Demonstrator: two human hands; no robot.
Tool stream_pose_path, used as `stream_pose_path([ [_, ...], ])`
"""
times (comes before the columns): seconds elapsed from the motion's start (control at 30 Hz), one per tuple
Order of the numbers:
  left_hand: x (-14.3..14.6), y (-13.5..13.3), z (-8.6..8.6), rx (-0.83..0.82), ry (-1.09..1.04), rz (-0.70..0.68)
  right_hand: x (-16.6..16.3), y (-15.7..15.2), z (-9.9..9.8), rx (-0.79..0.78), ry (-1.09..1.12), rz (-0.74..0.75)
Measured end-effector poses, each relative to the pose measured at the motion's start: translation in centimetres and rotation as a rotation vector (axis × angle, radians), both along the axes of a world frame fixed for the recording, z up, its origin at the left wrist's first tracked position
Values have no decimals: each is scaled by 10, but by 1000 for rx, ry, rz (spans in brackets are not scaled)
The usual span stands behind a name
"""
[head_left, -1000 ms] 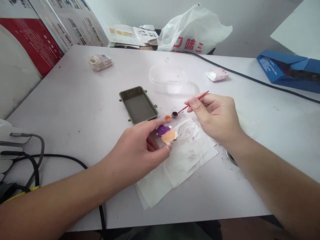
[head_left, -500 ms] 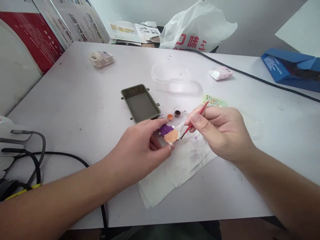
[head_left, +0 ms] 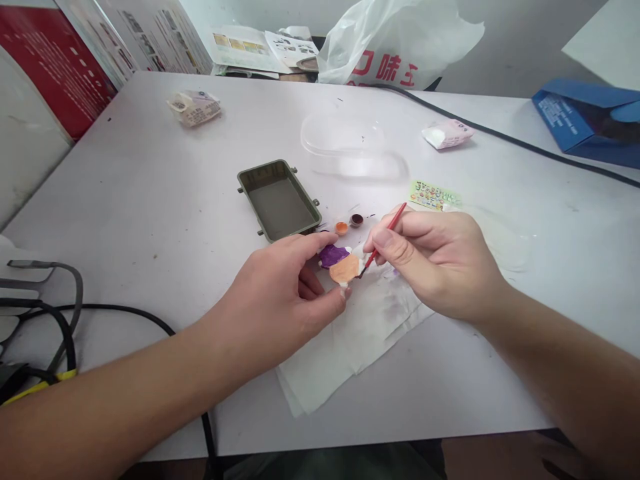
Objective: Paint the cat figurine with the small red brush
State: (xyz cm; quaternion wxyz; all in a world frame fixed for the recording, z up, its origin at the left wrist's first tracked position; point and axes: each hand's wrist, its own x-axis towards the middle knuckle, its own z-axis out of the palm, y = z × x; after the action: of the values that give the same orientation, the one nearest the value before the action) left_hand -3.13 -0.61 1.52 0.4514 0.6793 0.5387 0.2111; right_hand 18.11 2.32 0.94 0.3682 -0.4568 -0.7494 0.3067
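My left hand [head_left: 283,297] pinches a small plaster figure [head_left: 341,264] painted purple and orange, holding it over white tissue paper [head_left: 360,327]. A thin red paintbrush [head_left: 385,238] is gripped in my right hand [head_left: 435,260], and its tip touches the figure's right edge. Two small paint pots, one orange [head_left: 341,227] and one dark brown [head_left: 357,219], stand just behind the figure.
An olive-green tray [head_left: 277,199] lies beside the pots. Further back are a clear plastic lid [head_left: 345,143], a small colourful card [head_left: 434,195], two wrapped packets [head_left: 193,107] [head_left: 447,133], a white plastic bag [head_left: 400,43] and a blue box [head_left: 587,120]. Black cables [head_left: 75,320] lie at the left edge.
My right hand brought the brush from the dark paint pot down and left to the figure. The left hand kept holding the figure almost still.
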Motion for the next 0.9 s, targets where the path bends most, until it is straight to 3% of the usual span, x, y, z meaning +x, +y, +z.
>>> stream_pose_path([
  [0.9,0,0,0,-5,20,-17,1,8,-7,60,-17,-41],
])
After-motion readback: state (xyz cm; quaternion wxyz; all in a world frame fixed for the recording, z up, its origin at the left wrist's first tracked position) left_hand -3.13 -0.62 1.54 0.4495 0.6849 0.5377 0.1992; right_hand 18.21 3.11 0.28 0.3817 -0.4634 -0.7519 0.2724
